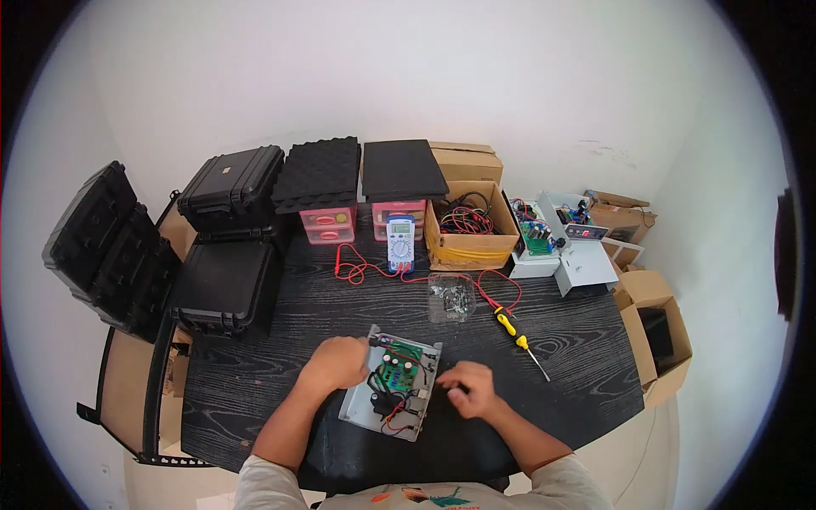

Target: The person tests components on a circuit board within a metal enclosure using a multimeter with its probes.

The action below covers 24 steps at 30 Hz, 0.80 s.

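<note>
A grey metal electronics case point(358, 405) without its cover lies tilted on the table before me. Inside it are a green circuit board point(398, 372), black and red wires, and a dark round-looking part. My left hand point(338, 364) is closed at the case's upper left edge, its fingertips partly hidden. Beside the right-hand panel is my right hand point(469, 390), fingers bent, with thumb and forefinger apart and nothing visible between them. A clear plastic tray point(438, 311) of small metal screws sits beyond the case. To its right lies a yellow and black screwdriver point(512, 329).
A multimeter point(400, 246) with red leads stands at the back, beside a cardboard box point(467, 252) of cables. Black hard cases point(225, 285) fill the left. Foam sheets point(320, 170) top pink drawer units point(330, 226). More opened electronics cases point(586, 265) sit at back right.
</note>
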Each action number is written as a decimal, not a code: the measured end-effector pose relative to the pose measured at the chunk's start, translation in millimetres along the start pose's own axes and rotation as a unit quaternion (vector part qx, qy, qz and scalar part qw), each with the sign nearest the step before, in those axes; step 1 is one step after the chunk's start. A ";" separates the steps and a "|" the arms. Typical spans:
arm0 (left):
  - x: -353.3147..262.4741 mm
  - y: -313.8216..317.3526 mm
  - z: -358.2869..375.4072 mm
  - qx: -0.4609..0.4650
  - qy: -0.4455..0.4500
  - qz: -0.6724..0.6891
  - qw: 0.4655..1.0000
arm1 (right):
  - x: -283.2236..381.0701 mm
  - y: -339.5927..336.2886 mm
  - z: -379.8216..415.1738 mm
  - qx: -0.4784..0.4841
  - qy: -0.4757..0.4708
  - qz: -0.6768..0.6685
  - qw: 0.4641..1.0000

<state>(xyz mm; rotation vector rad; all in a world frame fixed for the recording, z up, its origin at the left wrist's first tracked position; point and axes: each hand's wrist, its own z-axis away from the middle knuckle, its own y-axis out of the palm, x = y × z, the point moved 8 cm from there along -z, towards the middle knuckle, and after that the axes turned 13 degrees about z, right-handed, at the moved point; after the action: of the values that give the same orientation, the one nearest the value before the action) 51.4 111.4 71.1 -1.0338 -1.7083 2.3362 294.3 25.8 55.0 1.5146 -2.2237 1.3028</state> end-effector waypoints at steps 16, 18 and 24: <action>-75.3 59.0 -12.5 -0.050 0.246 -0.025 0.968 | -75.6 -3.5 4.7 -0.035 0.180 -0.228 0.956; -81.3 63.3 -7.8 -0.036 0.237 0.005 0.971 | -72.3 0.7 3.8 -0.016 0.178 -0.215 0.960; -120.4 54.6 31.4 -0.006 0.182 -0.041 0.982 | -73.7 -5.8 4.6 -0.025 0.134 -0.097 0.986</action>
<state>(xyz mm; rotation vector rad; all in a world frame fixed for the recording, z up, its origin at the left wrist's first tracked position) 144.7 13.6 85.6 -1.2700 -1.5910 1.9403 335.8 72.2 14.9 1.4037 -1.8806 1.2945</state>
